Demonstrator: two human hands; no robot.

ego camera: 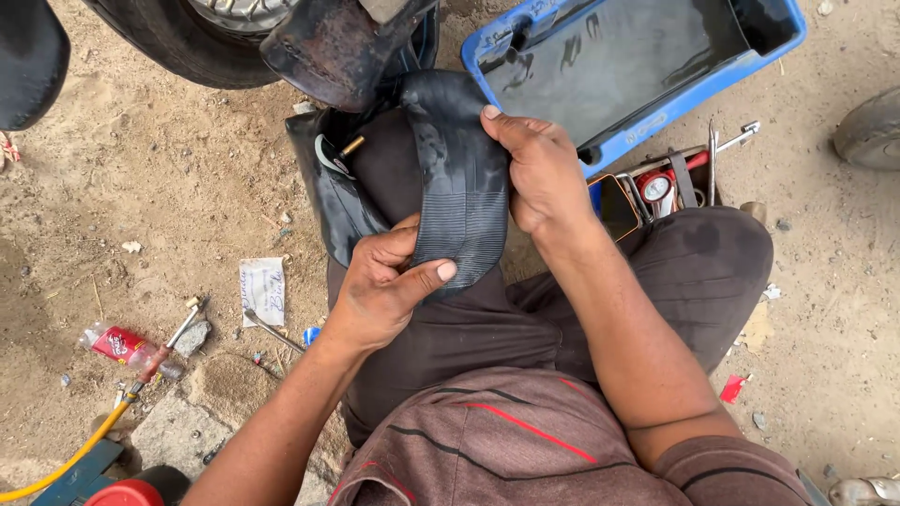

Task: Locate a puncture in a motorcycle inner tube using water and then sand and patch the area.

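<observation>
A black rubber inner tube [459,178] is draped over my knee, folded, with its brass valve [352,146] poking out at the upper left. My left hand [384,286] grips the tube's lower fold, thumb pressed across the rubber. My right hand [534,173] lies flat on the tube's right side, fingers curled over its upper edge. I am crouched on sandy ground, wearing dark trousers and a striped brown shirt.
A blue tub of dark water [628,66] sits ahead on the right, with a tool tray [670,183] below it. A tyre [187,42] and mudguard [328,47] are at the top. A yellow air hose [89,440], a plastic bottle [117,345] and a paper slip [262,290] lie on the left.
</observation>
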